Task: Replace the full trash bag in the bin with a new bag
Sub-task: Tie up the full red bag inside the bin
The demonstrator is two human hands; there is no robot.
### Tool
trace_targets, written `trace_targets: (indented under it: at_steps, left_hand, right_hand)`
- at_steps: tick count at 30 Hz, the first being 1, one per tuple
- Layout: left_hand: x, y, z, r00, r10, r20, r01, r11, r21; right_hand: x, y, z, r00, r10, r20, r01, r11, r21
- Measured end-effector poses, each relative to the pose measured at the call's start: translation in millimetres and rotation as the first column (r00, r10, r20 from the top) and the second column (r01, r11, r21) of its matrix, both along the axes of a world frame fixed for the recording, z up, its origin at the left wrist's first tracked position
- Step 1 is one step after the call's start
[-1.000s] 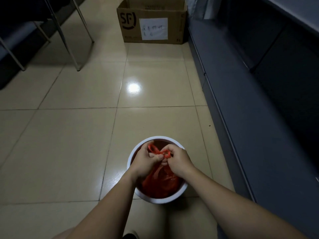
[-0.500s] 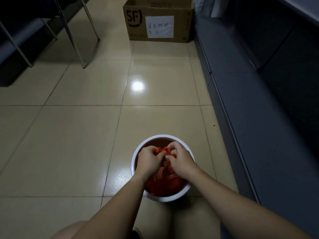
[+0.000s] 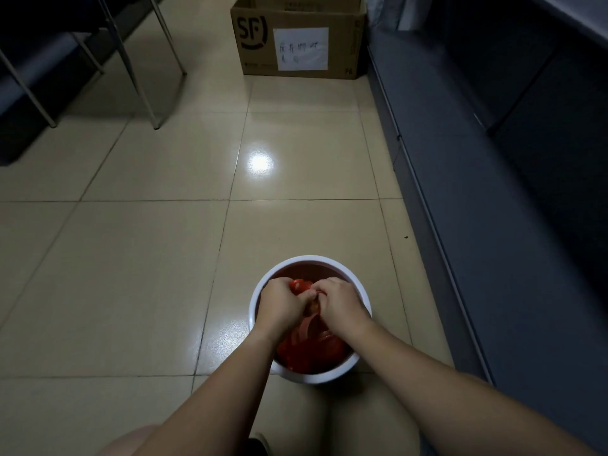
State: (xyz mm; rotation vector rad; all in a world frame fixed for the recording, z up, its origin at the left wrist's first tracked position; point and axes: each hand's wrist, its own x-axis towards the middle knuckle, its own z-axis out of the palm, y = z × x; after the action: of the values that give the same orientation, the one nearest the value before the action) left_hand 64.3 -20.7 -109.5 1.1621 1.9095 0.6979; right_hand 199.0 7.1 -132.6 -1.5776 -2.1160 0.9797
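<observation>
A round white bin [image 3: 357,287] stands on the tiled floor just in front of me. Inside it sits a red trash bag [image 3: 311,352], bunched up toward the top. My left hand [image 3: 281,304] and my right hand [image 3: 342,302] are both over the bin's middle, side by side and touching, each closed on the gathered red handles of the bag. A small knot of red plastic shows between my knuckles. The lower part of the bag is partly hidden by my wrists.
A cardboard box [image 3: 297,37] with a white label stands at the far end of the floor. Dark cabinets [image 3: 477,192] run along the right, close to the bin. Metal chair legs [image 3: 138,77] stand at the far left. My knees are at the bottom edge.
My hands have pulled closer together and sunk lower into the bin, tightening the red handles. The open loop seen a second ago has closed into a small knot.
</observation>
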Motion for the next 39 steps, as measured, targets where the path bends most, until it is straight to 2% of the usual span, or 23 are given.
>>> trace_targets:
  at_steps: [5, 11, 13, 16, 20, 23, 26, 31, 34, 37, 39]
  left_hand:
    - [2, 0, -3, 0.972, -0.139, -0.187, 0.145, 0.989, 0.020]
    - [-4, 5, -7, 0.950, -0.229, -0.211, 0.233, 0.972, -0.009]
    - [-6, 5, -9, 0.974, -0.202, -0.101, 0.200, 0.979, -0.026]
    - [-11, 3, -11, 0.981, -0.102, 0.162, 0.118, 0.989, -0.094]
    - [-16, 4, -8, 0.939, 0.000, 0.345, 0.051, 0.989, -0.138]
    - [-14, 3, -5, 0.862, 0.072, 0.502, 0.028, 0.982, -0.189]
    - [-12, 4, -5, 0.810, 0.123, 0.574, 0.007, 0.976, -0.218]
    - [-13, 5, 1, 0.775, 0.187, 0.604, -0.026, 0.964, -0.264]
    - [-17, 10, 0, 0.839, 0.165, 0.518, -0.078, 0.979, -0.187]
    - [-26, 18, -9, 0.976, 0.110, 0.187, -0.101, 0.993, -0.057]
    - [-28, 21, -14, 0.997, 0.072, 0.043, -0.073, 0.997, 0.019]
  right_hand:
    - [3, 7, -3, 0.998, -0.039, -0.040, 0.033, 0.989, -0.143]
    - [2, 11, -5, 0.985, -0.129, -0.111, 0.096, 0.959, -0.265]
    - [1, 9, -4, 0.973, -0.171, -0.153, 0.126, 0.955, -0.269]
    - [1, 4, -1, 0.961, -0.175, -0.215, 0.126, 0.966, -0.225]
    - [9, -7, 1, 0.979, -0.014, -0.204, 0.028, 0.998, 0.062]
    - [10, -12, 3, 0.985, -0.014, -0.169, 0.058, 0.965, 0.255]
    - [7, -11, 6, 0.976, -0.041, -0.212, 0.115, 0.931, 0.346]
    - [1, -7, 13, 0.973, -0.036, -0.229, 0.119, 0.926, 0.359]
    - [0, -9, 14, 0.968, 0.017, -0.251, 0.069, 0.942, 0.327]
    - [10, -17, 9, 0.950, 0.043, -0.308, 0.029, 0.974, 0.226]
    - [24, -23, 4, 0.942, -0.004, -0.337, 0.034, 0.996, 0.083]
